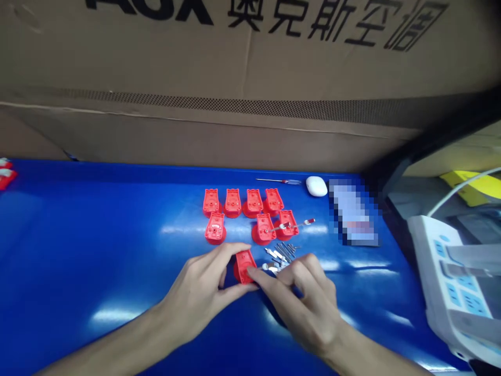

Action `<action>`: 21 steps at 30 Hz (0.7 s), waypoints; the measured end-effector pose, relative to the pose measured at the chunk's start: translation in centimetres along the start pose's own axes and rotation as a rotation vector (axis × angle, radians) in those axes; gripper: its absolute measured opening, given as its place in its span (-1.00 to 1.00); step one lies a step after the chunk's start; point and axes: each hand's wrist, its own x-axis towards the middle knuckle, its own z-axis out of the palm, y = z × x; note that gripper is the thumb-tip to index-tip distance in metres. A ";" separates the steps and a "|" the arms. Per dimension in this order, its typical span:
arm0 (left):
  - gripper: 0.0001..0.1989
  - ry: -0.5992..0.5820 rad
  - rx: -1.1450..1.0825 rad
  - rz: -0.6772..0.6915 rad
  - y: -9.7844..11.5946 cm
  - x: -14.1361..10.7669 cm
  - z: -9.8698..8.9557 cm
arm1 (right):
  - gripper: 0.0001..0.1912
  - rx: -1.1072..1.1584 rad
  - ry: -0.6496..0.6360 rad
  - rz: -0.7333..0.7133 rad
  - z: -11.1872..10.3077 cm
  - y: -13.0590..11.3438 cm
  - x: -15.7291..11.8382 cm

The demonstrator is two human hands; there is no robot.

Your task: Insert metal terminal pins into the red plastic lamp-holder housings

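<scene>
Left hand point(199, 287) clasps a red part point(243, 259), well apart from the back edge of the tabletop point(117, 240); half-curled right hand point(307, 300) touches it from the right, grip unclear.

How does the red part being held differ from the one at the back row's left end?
The held red part is gripped by the left hand and touched by the right hand; the back-row red part sits untouched on the blue table. The held red part is nearer the camera than the back-row red part. Both are red, recessed side showing.
</scene>
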 end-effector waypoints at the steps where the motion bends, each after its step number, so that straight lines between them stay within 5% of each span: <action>1: -0.48 -0.001 -0.002 -0.002 0.0 0.0 0.0 | -0.64 -0.016 -0.005 -0.021 -0.1 0.0 0.0; 10: -0.49 -0.012 -0.029 0.002 0.1 0.1 -0.1 | -0.69 -0.023 -0.191 -0.163 -0.4 1.1 0.7; 21: -0.41 -0.019 0.005 0.002 -0.2 0.2 -0.1 | -0.79 -0.005 -0.231 -0.232 -0.8 1.2 1.5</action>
